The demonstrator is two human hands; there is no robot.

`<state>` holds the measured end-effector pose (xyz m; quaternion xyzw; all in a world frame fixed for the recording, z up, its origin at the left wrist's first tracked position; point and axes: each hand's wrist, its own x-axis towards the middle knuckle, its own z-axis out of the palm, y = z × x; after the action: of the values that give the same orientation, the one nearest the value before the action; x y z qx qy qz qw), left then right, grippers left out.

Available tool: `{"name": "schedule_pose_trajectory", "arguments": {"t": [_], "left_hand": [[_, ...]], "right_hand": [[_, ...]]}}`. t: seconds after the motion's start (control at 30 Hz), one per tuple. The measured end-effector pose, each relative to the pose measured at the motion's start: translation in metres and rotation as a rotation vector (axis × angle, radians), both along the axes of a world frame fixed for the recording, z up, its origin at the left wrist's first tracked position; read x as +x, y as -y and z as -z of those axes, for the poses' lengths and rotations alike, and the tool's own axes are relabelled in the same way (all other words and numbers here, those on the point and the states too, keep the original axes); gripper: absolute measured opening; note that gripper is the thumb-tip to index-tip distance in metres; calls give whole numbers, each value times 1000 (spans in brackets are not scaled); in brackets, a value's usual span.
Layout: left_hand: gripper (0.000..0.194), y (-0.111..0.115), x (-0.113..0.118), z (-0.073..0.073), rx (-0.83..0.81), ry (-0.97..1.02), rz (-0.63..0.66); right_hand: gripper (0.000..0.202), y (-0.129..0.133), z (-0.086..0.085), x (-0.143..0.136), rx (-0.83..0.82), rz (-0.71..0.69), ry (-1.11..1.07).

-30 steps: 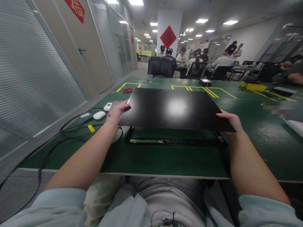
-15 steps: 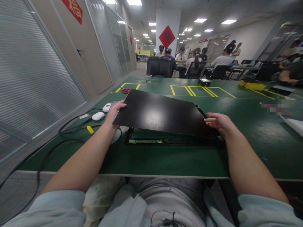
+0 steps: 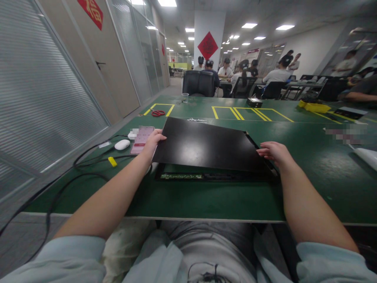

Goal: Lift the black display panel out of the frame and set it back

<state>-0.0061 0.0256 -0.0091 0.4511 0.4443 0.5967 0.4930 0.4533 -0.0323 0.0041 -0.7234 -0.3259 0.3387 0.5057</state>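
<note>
Just beside phone (image 3: 143,137), left hand (image 3: 153,143) closed on left edge of black panel (image 3: 203,145). Panel tilted, left side up, right side low over frame (image 3: 235,177) on green table (image 3: 218,200). Grip best kept at edges, steady, no twisting on low side. Right hand (image 3: 275,152) loosely open at right edge, contact unclear; keep fingertips out of gap.

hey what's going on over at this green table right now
Someone's left hand holds a flat black panel with its left end raised above a thin dark frame on the green table. The panel's right end sits low, at the frame's right side. The right hand is open beside that edge; whether its fingers touch is unclear. A phone lies by the left hand.
</note>
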Motion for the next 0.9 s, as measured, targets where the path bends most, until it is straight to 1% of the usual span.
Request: {"name": "schedule_pose_trajectory", "arguments": {"t": [0.1, 0.27, 0.47, 0.57, 0.77, 0.9], "left_hand": [[32, 2, 3, 1, -22, -32, 5], [35, 4, 2, -4, -92, -57, 24], [28, 7, 5, -6, -146, -83, 0], [28, 8, 6, -4, -138, -60, 14], [32, 2, 5, 5, -148, -42, 36], [37, 6, 8, 5, -155, -43, 59]], "right_hand": [[9, -1, 2, 4, 20, 22, 47], [8, -5, 10, 9, 57, 48, 148], [13, -11, 22, 15, 89, 43, 265], [14, -11, 24, 18, 82, 41, 297], [14, -12, 26, 23, 40, 60, 388], [15, -13, 25, 25, 11, 52, 435]]}}
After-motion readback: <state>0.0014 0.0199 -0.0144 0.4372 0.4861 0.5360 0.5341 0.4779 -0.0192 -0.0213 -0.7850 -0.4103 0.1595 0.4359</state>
